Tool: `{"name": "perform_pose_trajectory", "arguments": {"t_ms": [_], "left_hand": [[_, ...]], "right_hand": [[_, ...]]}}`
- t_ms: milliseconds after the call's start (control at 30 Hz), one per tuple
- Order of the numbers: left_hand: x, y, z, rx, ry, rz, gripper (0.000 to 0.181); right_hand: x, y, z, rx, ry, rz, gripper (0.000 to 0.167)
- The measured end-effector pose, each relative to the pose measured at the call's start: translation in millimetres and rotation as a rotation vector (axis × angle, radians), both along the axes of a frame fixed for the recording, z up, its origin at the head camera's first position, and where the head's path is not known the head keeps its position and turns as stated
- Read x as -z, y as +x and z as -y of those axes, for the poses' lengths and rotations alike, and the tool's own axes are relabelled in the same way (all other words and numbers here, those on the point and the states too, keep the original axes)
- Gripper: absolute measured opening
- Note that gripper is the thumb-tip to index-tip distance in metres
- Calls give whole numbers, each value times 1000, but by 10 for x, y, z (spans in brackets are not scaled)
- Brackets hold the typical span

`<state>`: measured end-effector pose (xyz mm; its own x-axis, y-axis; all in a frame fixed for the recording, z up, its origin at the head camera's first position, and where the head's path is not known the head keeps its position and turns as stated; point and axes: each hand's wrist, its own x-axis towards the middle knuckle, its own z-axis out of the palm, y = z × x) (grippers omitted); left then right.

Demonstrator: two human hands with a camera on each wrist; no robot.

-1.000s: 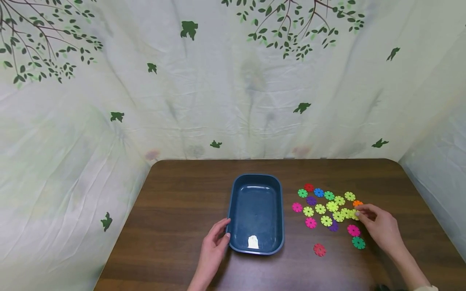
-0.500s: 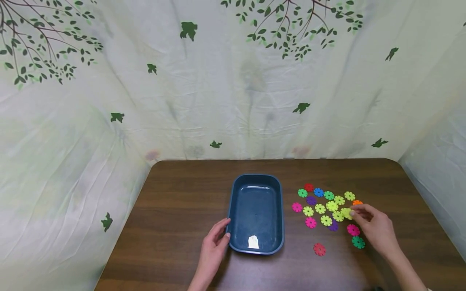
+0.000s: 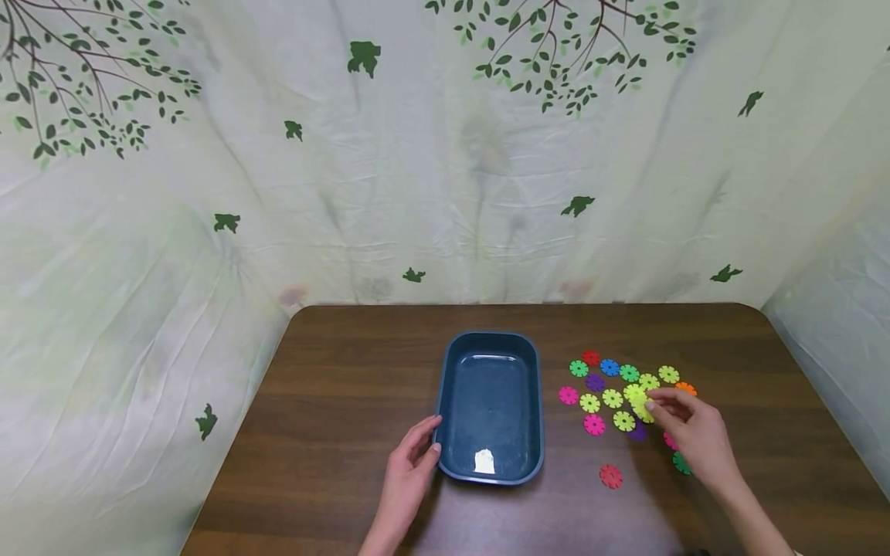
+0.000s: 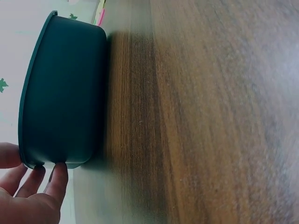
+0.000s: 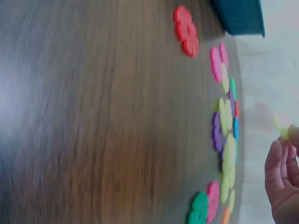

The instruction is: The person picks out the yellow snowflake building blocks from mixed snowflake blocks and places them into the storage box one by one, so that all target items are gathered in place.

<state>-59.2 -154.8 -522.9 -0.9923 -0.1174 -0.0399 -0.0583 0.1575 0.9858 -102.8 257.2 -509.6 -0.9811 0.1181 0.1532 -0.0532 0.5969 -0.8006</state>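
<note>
A deep blue plastic tray [image 3: 490,409] stands at the table's middle. My left hand [image 3: 409,467] holds its left side near the front corner; in the left wrist view, fingertips [image 4: 60,170] meet the outer wall just under the rim. Over the discs to the right of the tray, my right hand [image 3: 695,436] pinches a yellow notched flower disc [image 5: 284,132] between thumb and fingers, held above the table. Beneath and beside it lie loose flower discs, among them yellow [image 3: 624,421], pink [image 3: 594,425], purple [image 3: 595,383] and blue [image 3: 609,367].
A red disc [image 3: 611,476] lies apart, nearer the front. Green [image 3: 681,463] and orange [image 3: 685,388] discs are partly covered by my right hand. The brown wooden table [image 3: 348,386] ends at a pale curtain [image 3: 452,154] printed with leaves.
My right hand has moved left across the discs, and yellow ones at the pile's right side are gone from the table. My left hand and the tray have stayed put.
</note>
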Motion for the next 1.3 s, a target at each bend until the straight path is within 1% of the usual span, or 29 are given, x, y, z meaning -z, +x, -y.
{"name": "perform_pose_trajectory", "arguments": {"t_ms": [233, 433, 700, 833, 1033, 1167, 1300], "left_hand": [[1, 4, -2, 0, 17, -11, 38], [-3, 2, -4, -2, 12, -13, 38], [-3, -4, -13, -6, 10, 3, 38], [-2, -6, -15, -9, 10, 6, 38], [0, -3, -15, -12, 5, 7, 38], [4, 7, -14, -11, 12, -3, 38], [1, 14, -9, -10, 18, -2, 38]], "right_hand": [[-32, -7, 170, -52, -79, -3, 25], [-84, 3, 331, -100, -150, 1, 26], [-130, -19, 514, -185, -200, -32, 20], [-146, -27, 604, -226, -246, -9, 21], [-175, -36, 749, -269, -260, 31, 23], [-203, -31, 840, -287, -255, 38, 22], [-236, -23, 931, -309, -296, 57, 24]]}}
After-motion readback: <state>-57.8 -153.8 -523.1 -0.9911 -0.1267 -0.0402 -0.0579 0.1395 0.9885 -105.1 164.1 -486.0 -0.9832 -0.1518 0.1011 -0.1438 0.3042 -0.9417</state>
